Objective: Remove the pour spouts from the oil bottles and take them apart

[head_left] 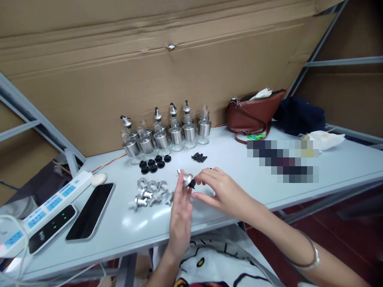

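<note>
Hands meet just above the near edge of the tabletop (269, 159), at its middle. Our left hand (181, 211) rises from below the edge, palm turned toward the right, its fingers close together and pointing up, gripping a metal pourer (184, 176) at their tips. Our right hand (218, 189) comes in from the right with the wrist low and the fingers curled, thumb and forefinger pinched narrowly on the black stopper (192, 184) at the pourer's lower end. A silver bangle (311, 255) circles the right forearm.

Along the far edge, against the cardboard, we see a cluster of glass bottles (167, 135) with steel bands. They look empty, and several carry pourers on top. Toward the far right corner a brown bag (254, 113) lies open with something white poking out.

Just left of our hands lies a pile of loose pourers (151, 193), with black rings (154, 163) behind it and small black plugs (199, 157) further right. Near the left edge rest a phone (91, 211) and a power strip (48, 203).
</note>
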Demonstrator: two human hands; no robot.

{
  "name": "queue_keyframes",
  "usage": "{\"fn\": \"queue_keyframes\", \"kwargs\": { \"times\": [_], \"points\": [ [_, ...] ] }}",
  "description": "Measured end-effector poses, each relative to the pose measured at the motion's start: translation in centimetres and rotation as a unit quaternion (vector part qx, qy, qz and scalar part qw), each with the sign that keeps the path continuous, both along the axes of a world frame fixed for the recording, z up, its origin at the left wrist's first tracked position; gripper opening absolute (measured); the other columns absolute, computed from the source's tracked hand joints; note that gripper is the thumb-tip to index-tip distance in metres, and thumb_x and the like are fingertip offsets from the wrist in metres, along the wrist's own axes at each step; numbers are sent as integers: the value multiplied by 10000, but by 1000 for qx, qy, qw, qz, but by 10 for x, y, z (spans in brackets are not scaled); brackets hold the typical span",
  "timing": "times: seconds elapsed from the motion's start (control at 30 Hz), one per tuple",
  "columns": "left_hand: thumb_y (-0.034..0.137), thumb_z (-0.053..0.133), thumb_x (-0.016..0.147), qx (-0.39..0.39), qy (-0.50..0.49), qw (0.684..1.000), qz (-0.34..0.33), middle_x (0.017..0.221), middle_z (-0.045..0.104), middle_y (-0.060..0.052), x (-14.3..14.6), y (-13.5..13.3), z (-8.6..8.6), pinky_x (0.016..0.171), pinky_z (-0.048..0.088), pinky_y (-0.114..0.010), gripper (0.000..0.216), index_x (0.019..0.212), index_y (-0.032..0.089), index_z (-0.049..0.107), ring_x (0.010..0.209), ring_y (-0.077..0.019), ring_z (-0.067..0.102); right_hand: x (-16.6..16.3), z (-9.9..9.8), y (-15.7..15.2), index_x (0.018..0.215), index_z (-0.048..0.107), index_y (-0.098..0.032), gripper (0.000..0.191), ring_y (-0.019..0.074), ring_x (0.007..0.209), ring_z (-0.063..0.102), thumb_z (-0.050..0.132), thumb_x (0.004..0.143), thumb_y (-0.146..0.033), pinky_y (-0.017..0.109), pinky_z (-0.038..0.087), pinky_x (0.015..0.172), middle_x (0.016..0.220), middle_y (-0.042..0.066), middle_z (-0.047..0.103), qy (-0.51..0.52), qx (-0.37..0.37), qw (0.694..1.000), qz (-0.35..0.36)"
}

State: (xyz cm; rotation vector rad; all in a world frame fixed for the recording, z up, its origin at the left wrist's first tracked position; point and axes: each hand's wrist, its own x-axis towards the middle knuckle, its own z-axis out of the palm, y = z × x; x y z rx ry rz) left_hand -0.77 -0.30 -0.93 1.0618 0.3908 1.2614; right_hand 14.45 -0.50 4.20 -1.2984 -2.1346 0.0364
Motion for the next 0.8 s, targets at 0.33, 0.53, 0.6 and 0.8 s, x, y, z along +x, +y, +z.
{"fn": "queue_keyframes", "kwargs": {
  "times": [0.33, 0.53, 0.6, 0.8],
  "points": [
    [273, 527, 911, 58, 6, 997, 50, 1325, 534, -31, 4, 4, -3, 1044, 397, -345, 431, 1330, 349, 459, 1260, -198, 470, 2, 4, -2, 949, 573, -158, 216, 189, 740, 541, 416, 959, -306, 298, 418, 679, 837, 70, 604, 114, -41, 993, 12],
    [228, 535, 905, 243, 294, 901, 207, 1051, 589, -49, -16, 5, 2, 847, 474, -298, 425, 1316, 295, 449, 952, -159, 571, 1, 12, -3, 683, 483, -171, 274, 123, 593, 433, 406, 884, -340, 239, 336, 579, 623, -14, 470, 284, -211, 933, 70],
    [211, 542, 898, 322, 352, 840, 259, 1048, 571, -60, -22, 8, 5, 838, 471, -304, 379, 1269, 261, 486, 954, -168, 560, 0, 9, 0, 616, 464, -172, 297, 109, 538, 398, 418, 839, -362, 237, 318, 550, 542, -30, 426, 356, -279, 888, 80],
    [141, 512, 916, 430, 363, 777, 283, 957, 591, -40, -25, 14, 12, 791, 459, -256, 222, 1117, 216, 568, 894, -139, 565, -10, -1, 4, 523, 406, -180, 326, 76, 441, 332, 480, 752, -400, 225, 293, 457, 478, -56, 345, 448, -418, 780, 126]
  ]
}}
